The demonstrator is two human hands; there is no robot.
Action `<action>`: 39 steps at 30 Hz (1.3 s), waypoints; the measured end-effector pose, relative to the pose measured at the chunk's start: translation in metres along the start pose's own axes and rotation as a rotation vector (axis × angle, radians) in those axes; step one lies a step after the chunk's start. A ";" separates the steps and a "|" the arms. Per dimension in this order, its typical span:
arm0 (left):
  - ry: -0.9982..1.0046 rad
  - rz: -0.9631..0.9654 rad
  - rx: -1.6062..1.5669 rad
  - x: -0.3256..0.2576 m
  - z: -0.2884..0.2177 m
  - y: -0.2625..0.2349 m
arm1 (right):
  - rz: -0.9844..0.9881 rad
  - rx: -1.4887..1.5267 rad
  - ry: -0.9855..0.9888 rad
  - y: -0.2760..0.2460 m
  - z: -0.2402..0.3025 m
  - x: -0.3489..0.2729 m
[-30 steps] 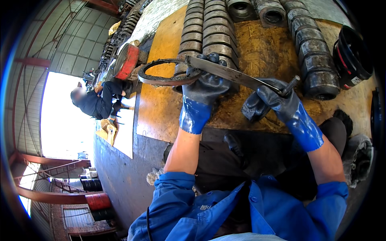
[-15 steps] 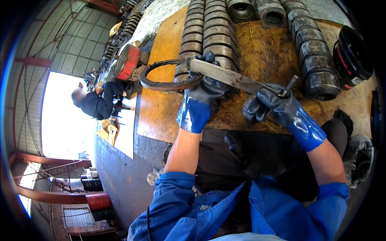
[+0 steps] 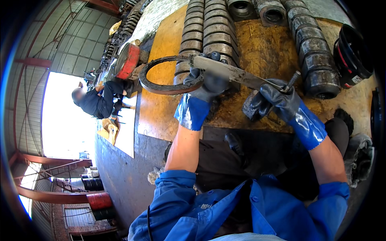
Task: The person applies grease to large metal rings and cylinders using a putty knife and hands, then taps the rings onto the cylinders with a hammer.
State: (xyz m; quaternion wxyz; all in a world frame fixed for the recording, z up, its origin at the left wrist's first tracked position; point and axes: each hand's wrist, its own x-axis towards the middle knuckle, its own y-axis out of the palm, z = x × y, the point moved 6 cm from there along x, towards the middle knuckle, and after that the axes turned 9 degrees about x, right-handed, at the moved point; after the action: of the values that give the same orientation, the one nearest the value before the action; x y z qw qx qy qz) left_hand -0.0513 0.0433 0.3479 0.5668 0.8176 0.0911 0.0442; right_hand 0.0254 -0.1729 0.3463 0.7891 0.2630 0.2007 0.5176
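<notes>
A dark, greasy ring [image 3: 171, 90] with a brownish outer side is gripped at its right edge by my left hand [image 3: 205, 88], which wears a blue and black glove. A flat metal blade [image 3: 229, 71], smeared with dirt, lies across the left hand, its far left end at the ring's rim. My right hand [image 3: 281, 100], gloved alike, is closed around the blade's near end, where a short metal rod [image 3: 294, 78] sticks up. Under the right fingers is a dark lumpy shape [image 3: 252, 106] that I cannot make out. Ring and blade are raised above an oily board [image 3: 257, 48].
Ribbed metal cylinders [image 3: 219, 30] stand in rows beyond my hands, with another row [image 3: 315, 52] to the right. A black bucket [image 3: 354, 60] tilts at the right edge. Further left, a person in dark clothes [image 3: 100, 100] sits low near a red-rimmed drum [image 3: 129, 61].
The ring has tipped so that more of its opening faces me. The blade has shifted slightly right and down along the left hand. Both hands keep their grip.
</notes>
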 end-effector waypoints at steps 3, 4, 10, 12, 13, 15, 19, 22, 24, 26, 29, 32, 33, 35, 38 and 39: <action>-0.014 -0.043 0.018 -0.002 0.006 0.003 | -0.008 -0.049 -0.003 0.001 0.003 -0.002; -0.003 -0.034 0.040 -0.003 0.005 0.006 | -0.004 -0.067 0.013 0.002 0.005 -0.004; 0.117 0.295 0.331 -0.001 -0.003 0.032 | 0.118 -0.023 0.061 0.009 -0.004 -0.005; 0.162 0.269 0.306 -0.004 -0.005 0.038 | 0.125 0.027 0.068 0.011 -0.008 -0.005; 0.203 0.099 0.322 -0.004 -0.010 0.028 | 0.102 0.046 0.067 0.010 -0.009 -0.004; 0.281 -0.239 0.346 -0.006 -0.019 0.008 | 0.067 0.102 0.070 0.006 -0.015 -0.002; 0.298 -0.210 0.365 0.006 -0.016 0.017 | 0.057 0.239 0.097 -0.003 -0.025 0.002; 0.315 -0.092 0.441 0.014 -0.024 0.011 | 0.068 0.268 0.107 0.001 -0.022 0.000; 0.309 0.106 0.403 0.017 -0.042 -0.003 | 0.085 0.279 0.111 0.007 -0.025 0.001; 0.316 0.169 0.381 0.018 -0.043 -0.006 | 0.080 0.296 0.109 0.004 -0.029 0.000; 0.394 0.023 0.441 0.014 -0.040 -0.004 | 0.027 0.318 0.168 0.001 -0.032 -0.004; 0.468 -0.193 0.554 0.008 -0.048 -0.007 | 0.070 0.323 0.201 0.008 -0.030 -0.005; 0.456 -0.273 0.558 0.004 -0.049 -0.004 | 0.061 0.317 0.221 0.009 -0.029 -0.006; 0.471 -0.370 0.636 0.001 -0.051 -0.004 | 0.040 0.305 0.261 0.012 -0.025 -0.010; 0.495 -0.423 0.791 0.008 -0.061 -0.013 | 0.017 0.405 0.277 0.005 -0.035 -0.007; 0.459 -0.453 0.794 0.011 -0.067 -0.017 | 0.015 0.432 0.288 0.005 -0.036 -0.007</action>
State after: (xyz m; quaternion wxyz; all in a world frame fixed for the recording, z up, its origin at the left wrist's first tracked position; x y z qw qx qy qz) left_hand -0.0538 0.1134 0.3550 0.1731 0.8988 0.3982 0.0607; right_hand -0.0020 -0.1707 0.3220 0.6742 0.3505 0.4148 0.5006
